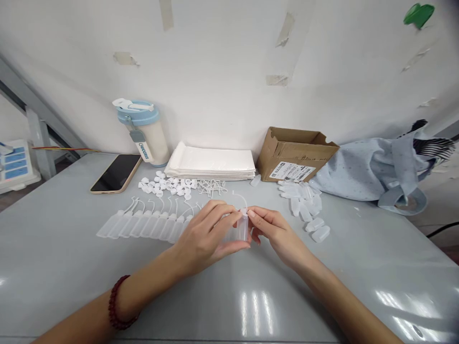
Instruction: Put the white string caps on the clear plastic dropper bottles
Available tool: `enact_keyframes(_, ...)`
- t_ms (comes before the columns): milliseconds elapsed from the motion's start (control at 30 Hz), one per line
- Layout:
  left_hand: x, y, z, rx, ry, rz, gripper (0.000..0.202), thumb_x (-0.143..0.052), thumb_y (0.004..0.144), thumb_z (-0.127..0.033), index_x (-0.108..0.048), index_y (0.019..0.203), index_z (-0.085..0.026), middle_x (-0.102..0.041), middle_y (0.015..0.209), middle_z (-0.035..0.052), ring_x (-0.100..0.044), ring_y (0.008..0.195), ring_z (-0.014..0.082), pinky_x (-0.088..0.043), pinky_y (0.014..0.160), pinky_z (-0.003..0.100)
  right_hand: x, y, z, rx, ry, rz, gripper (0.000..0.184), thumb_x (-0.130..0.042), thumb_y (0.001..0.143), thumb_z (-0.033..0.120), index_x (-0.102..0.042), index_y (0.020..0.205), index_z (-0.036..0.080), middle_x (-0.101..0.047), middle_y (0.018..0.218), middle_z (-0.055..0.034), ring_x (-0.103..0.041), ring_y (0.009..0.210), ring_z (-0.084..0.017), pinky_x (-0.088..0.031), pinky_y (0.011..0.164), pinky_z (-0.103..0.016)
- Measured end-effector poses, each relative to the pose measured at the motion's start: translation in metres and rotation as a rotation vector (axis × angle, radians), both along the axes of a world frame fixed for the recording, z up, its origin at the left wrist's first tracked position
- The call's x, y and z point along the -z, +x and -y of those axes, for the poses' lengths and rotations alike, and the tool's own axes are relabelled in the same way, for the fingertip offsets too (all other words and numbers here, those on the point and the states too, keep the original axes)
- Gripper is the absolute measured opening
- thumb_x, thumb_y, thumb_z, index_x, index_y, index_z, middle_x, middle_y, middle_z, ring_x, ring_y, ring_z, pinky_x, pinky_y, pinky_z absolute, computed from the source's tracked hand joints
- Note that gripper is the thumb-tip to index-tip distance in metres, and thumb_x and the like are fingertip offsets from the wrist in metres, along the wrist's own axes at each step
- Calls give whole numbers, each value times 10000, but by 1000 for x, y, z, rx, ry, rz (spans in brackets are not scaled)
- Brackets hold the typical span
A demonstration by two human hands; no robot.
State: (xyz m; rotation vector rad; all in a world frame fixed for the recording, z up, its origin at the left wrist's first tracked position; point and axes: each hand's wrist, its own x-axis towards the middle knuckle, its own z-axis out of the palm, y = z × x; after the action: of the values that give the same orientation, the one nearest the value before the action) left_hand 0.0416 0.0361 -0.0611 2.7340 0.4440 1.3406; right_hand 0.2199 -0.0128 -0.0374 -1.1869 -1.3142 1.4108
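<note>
My left hand wraps its fingers around a small translucent plastic bottle. My right hand pinches the top of that bottle, and a thin curved white tube rises from its neck. To the left of my hands lies a row of several similar bottles with tubes. Behind them are a heap of small white caps and a tangle of loose tubes. A pile of bottles without tubes lies to the right of my right hand.
A smartphone and a blue-lidded tumbler stand at the back left of the grey table. Along the wall are a stack of white padded envelopes, a cardboard box and a pale blue cloth bag.
</note>
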Motion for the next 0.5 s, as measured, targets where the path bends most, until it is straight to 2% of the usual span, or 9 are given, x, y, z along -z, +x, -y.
enact_keyframes(267,0,0,0,-8,73,45,371,-732,763,-298,-571,1045,-118,-634,935,117,-565,889,221,-545,753,386,1,0,0,8,14,34,371,-443,929,402,-558,669,163,-516,575,15,-452,547,-98,-369,540,-242)
enact_keyframes(500,-2,0,1,-14,4,-19,389,-700,789,-336,-543,1077,-127,-628,973,123,-565,934,236,-526,808,407,1,-1,0,14,9,34,343,-463,918,412,-580,704,171,-506,585,19,-456,556,-107,-367,545,-249)
